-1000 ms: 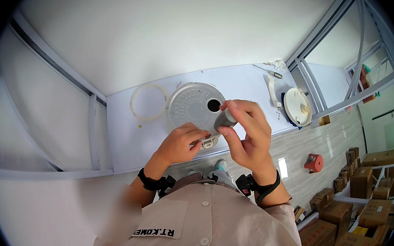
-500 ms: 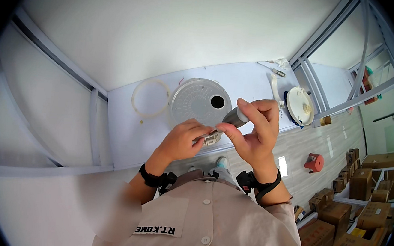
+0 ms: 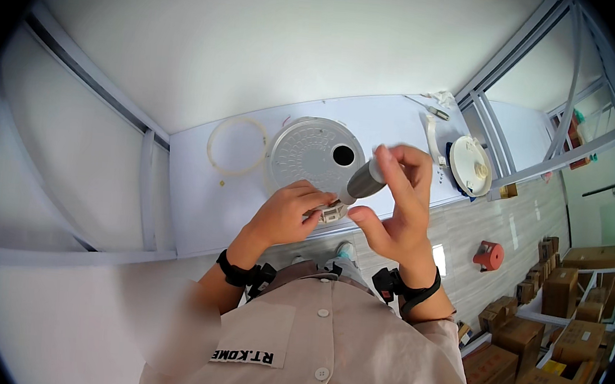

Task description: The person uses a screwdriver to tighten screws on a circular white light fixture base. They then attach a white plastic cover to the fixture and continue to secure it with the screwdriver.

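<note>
Pinched in my left hand (image 3: 285, 215) is a small off-white plastic piece (image 3: 332, 213), over the front edge of the table; part of it is hidden by the fingers. A screwdriver (image 3: 366, 181) with a thick grey handle slants down, its lower end at that piece; its tip cannot be made out. My right hand (image 3: 405, 214) is curled around the handle's upper end, the index fingertip at its cap and the thumb standing off below. Just beyond my hands lies a round grey metal plate (image 3: 303, 159) with a black round spot.
On the table (image 3: 198, 205), a pale thin ring (image 3: 210, 141) lies at left. At right are a white round dish (image 3: 463, 164), a white curved strip (image 3: 433, 138), small screws and another screwdriver (image 3: 438, 113). A red stool (image 3: 489, 256) and cardboard boxes (image 3: 520, 337) stand on the floor.
My right thumb has come away from the screwdriver's lower part, and the index finger stays at the handle's top. My left hand still pinches the plastic piece.
</note>
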`<act>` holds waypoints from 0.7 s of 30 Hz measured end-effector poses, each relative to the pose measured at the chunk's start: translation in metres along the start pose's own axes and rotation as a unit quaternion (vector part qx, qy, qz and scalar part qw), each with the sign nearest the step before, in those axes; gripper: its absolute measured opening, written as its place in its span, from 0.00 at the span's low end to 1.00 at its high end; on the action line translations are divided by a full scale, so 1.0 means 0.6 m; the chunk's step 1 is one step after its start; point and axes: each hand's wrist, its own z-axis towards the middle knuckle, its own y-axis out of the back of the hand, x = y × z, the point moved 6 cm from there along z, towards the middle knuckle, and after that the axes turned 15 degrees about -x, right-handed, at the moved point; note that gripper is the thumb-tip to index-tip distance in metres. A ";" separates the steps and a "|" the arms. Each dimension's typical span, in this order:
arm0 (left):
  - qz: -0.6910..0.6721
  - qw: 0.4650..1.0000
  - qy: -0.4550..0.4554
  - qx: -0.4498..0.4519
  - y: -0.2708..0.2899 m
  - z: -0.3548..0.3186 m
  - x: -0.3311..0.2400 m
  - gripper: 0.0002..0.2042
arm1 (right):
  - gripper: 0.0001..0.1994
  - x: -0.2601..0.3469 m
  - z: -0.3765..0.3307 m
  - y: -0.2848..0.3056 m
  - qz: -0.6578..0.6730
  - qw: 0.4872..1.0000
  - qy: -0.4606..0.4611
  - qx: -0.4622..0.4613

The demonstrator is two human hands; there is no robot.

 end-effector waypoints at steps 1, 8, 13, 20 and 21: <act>0.000 1.000 0.002 -0.004 0.001 0.002 -0.004 0.14 | 0.30 -0.002 0.001 -0.003 0.033 0.999 -0.029 0.008; 0.009 0.999 0.023 0.027 0.000 -0.004 0.001 0.18 | 0.30 -0.011 -0.018 0.010 -0.061 0.997 0.031 0.032; -0.004 1.000 0.020 0.013 -0.001 -0.006 0.001 0.18 | 0.30 0.001 -0.005 -0.007 0.047 0.999 -0.025 -0.009; 0.012 1.000 0.014 0.021 0.000 -0.001 0.002 0.18 | 0.27 0.002 -0.011 0.011 -0.009 0.999 0.049 0.008; 0.013 1.000 0.012 0.021 0.000 -0.001 0.002 0.18 | 0.27 0.005 -0.014 0.012 -0.025 0.998 0.056 0.003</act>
